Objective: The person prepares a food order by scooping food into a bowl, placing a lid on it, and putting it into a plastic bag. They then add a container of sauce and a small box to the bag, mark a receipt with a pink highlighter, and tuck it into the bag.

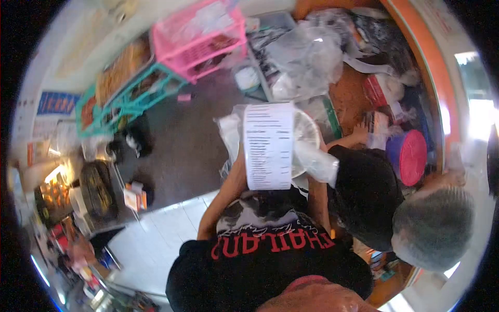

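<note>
A white round container (306, 127) with clear plastic sits in front of my chest. A long white printed paper slip (268, 145) covers its left part. My left hand (240, 158) is at the left side, its fingers mostly hidden behind the slip, and it holds the container. On the other side my right hand (320, 148) holds the container's edge, partly covered by a crumpled clear plastic bag (319, 165). More clear plastic (228, 130) shows left of the slip.
A co-worker in black (364, 192) stands close on my right, one hand (356, 136) near packages. Beyond the dark tabletop (176, 130) are a pink basket (200, 49), a teal basket (140, 96) and plastic bags (306, 57). A purple-and-pink tub (410, 157) stands right.
</note>
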The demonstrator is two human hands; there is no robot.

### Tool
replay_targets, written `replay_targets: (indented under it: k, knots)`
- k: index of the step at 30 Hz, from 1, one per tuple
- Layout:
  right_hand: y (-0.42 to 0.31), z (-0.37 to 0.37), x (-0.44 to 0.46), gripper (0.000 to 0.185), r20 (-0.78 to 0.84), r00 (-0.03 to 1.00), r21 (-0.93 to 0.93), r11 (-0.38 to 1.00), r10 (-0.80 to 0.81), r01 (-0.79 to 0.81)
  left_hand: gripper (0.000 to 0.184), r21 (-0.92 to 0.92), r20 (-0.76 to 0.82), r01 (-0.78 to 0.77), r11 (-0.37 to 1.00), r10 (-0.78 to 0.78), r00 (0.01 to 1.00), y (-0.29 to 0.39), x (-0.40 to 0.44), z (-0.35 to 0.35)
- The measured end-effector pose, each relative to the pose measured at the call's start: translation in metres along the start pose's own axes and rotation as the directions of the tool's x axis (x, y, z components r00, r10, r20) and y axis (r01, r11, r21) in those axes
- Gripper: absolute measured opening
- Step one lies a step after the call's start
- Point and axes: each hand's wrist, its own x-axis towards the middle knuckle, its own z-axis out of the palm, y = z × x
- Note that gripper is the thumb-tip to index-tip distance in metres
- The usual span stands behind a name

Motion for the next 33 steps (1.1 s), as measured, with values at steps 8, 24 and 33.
replay_targets:
  k: [8,24,33]
  knots:
    - [-0.014,0.017,-0.001,0.079,0.076,0.996,-0.144,0.989,0.054,-0.043,0.068,-0.077,-0.007,-0.046,0.996,0.046,0.999,0.001,-0.001,0.002]
    - [-0.034,0.029,0.003,0.061,0.077,0.992,-0.296,0.953,0.099,-0.072,0.071,-0.136,-0.061,-0.068,0.988,0.06,0.996,-0.001,-0.018,-0.007]
    - [-0.014,0.012,-0.004,0.063,0.076,0.973,-0.076,0.974,0.22,-0.214,0.073,-0.056,-0.056,-0.056,0.997,0.053,0.997,0.002,-0.012,0.007]
